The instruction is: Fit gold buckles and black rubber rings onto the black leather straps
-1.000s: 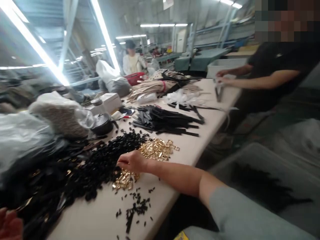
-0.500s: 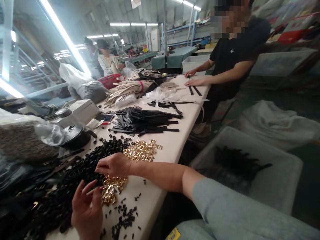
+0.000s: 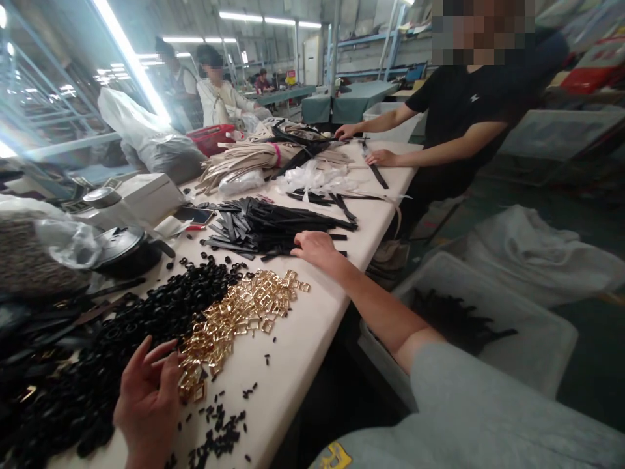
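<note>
My left hand (image 3: 146, 397) hovers over the near end of a heap of gold metal buckles (image 3: 234, 316), fingers curled and partly apart, beside a big pile of black rings (image 3: 141, 332). What it holds, if anything, is hidden. My right hand (image 3: 315, 249) reaches forward and rests on the near edge of a stack of black straps (image 3: 273, 225), fingers bent down onto them. Small black bits (image 3: 219, 436) lie scattered on the white table (image 3: 312, 326) near me.
A person in a black shirt (image 3: 469, 111) handles straps at the table's far right. Beige straps (image 3: 254, 163), white plastic (image 3: 317, 176), a white box (image 3: 146, 192), a black pot (image 3: 122, 251) and bags line the left. A white bin (image 3: 527, 339) with black pieces stands on the floor.
My right hand left the gold buckles and reached forward to the black straps. My left hand came into view from the bottom left and now sits by the buckles.
</note>
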Tool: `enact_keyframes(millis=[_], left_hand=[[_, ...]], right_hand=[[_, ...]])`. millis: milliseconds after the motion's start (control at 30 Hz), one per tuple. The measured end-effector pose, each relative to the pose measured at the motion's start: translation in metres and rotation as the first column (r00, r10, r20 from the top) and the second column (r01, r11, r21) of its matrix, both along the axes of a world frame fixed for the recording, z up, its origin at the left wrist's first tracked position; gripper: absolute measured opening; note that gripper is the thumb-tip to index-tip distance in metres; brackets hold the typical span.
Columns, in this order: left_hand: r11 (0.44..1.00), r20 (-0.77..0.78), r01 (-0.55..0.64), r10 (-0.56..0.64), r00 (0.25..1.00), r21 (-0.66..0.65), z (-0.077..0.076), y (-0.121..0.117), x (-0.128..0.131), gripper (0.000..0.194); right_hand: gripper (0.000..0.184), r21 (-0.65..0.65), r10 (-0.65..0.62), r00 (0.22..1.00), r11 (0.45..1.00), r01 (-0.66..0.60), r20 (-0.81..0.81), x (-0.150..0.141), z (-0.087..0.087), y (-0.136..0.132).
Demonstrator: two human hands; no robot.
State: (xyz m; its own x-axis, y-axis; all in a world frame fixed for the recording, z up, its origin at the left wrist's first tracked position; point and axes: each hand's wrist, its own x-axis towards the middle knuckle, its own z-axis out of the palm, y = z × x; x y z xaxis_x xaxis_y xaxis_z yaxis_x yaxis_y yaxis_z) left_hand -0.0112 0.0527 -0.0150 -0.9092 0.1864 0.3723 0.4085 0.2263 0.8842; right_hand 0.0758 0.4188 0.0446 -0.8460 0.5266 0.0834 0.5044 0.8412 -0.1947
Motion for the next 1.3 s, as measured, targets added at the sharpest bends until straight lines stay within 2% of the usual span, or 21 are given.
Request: enact_keyframes(millis=[67,167,467,567,633,733,767,833,867,933,1000,1033,1100,1167,1233,1300], left_hand=[[1.0,-0.012,-0.004,0.004,1.0,0.006,-0.002,0.0,-0.002,0.061],[1.0,-0.051,0.005,-0.003,0.999,0.024,-0.005,-0.001,-0.006,0.06],[0.998,-0.054,0.052,-0.052,0.997,0.016,-0.007,-0.002,-0.006,0.054],[0.999,-0.045,0.047,-0.046,0.998,0.02,-0.007,0.0,-0.005,0.053],[0.999,-0.029,0.044,-0.043,0.999,0.023,-0.006,0.002,-0.005,0.051],[0.999,-0.003,0.029,-0.029,1.0,0.04,-0.003,0.003,-0.003,0.05],[0.998,0.011,0.024,-0.024,1.0,0.053,-0.001,0.003,-0.003,0.05],[0.996,0.042,0.011,-0.015,0.999,0.09,0.003,0.003,-0.002,0.051],[0.994,0.058,0.0,-0.006,0.998,0.11,0.005,0.002,-0.002,0.052],[0.988,0.098,-0.022,0.007,0.995,0.155,0.008,-0.001,-0.004,0.055],[0.979,0.146,-0.043,0.014,0.989,0.2,0.01,-0.004,-0.007,0.061],[0.975,0.173,-0.054,0.016,0.985,0.215,0.01,-0.006,-0.009,0.065],[0.969,0.218,-0.079,0.026,0.975,0.236,0.011,-0.01,-0.013,0.071],[0.966,0.252,-0.111,0.05,0.966,0.233,0.013,-0.014,-0.016,0.072],[0.962,0.27,-0.139,0.073,0.96,0.235,0.016,-0.017,-0.018,0.067],[0.954,0.282,-0.153,0.077,0.956,0.259,0.02,-0.019,-0.017,0.06]], right_hand=[[0.035,0.015,-0.004,1.0,1.0,0.003,0.018,0.008,-0.016,0.01],[0.035,0.012,0.01,1.0,1.0,-0.01,0.015,0.014,-0.028,0.015],[0.019,-0.033,0.062,0.998,0.998,-0.061,0.016,0.008,-0.025,0.018],[0.02,-0.026,0.059,0.998,0.998,-0.059,-0.021,0.009,-0.016,0.008],[0.021,-0.05,0.071,0.995,0.996,-0.074,-0.065,0.009,-0.002,-0.003],[0.019,-0.124,0.189,0.973,0.971,-0.206,-0.132,0.004,0.027,-0.028],[0.017,-0.159,0.259,0.951,0.945,-0.285,-0.167,0.0,0.035,-0.039],[0.014,-0.29,0.397,0.867,0.828,-0.48,-0.301,-0.014,0.047,-0.064],[0.013,-0.385,0.43,0.821,0.733,-0.56,-0.374,-0.023,0.048,-0.077],[0.014,-0.6,0.403,0.763,0.471,-0.646,-0.505,-0.042,0.043,-0.101],[0.015,-0.744,0.279,0.774,0.228,-0.629,-0.569,-0.059,0.029,-0.12],[0.016,-0.782,0.214,0.791,0.149,-0.606,-0.573,-0.066,0.022,-0.127],[0.018,-0.822,0.135,0.821,0.064,-0.566,-0.554,-0.075,0.008,-0.135],[0.02,-0.848,0.125,0.844,0.031,-0.529,-0.522,-0.078,-0.001,-0.137],[0.019,-0.873,0.135,0.868,0.034,-0.487,-0.478,-0.079,-0.005,-0.137],[0.017,-0.891,0.139,0.889,0.063,-0.449,-0.437,-0.079,-0.007,-0.137]])
